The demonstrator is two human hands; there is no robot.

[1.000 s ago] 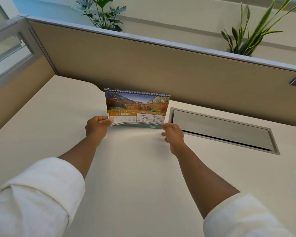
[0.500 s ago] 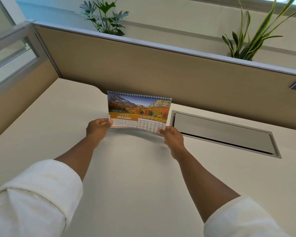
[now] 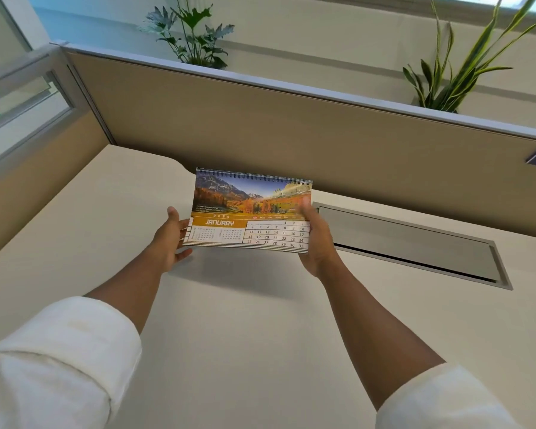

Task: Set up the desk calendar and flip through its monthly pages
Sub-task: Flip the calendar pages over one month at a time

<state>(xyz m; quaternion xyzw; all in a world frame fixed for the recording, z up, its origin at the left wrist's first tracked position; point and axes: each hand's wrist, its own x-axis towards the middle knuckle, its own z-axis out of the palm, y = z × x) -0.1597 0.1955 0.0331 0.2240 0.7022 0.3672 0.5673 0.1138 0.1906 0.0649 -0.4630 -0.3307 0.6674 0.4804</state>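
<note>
A spiral-bound desk calendar (image 3: 250, 209) shows an autumn mountain photo above the JANUARY grid. It is lifted off the cream desk (image 3: 229, 323) and tilted toward me, casting a shadow below. My right hand (image 3: 317, 244) grips its right edge, thumb on the front of the page and fingers behind. My left hand (image 3: 168, 241) is at the calendar's left edge with the thumb raised clear and the fingers spread; fingertips touch the edge from behind without clamping it. The calendar's stand and back are hidden.
A grey metal cable flap (image 3: 415, 246) is set into the desk just right of the calendar. A tan partition (image 3: 291, 134) walls the back and left. Two potted plants (image 3: 195, 35) (image 3: 449, 75) stand behind the partition.
The calendar has come up off the desk and nearer to me. My right hand slid up its right edge into a firm grip; my left hand loosened and spread its fingers.
</note>
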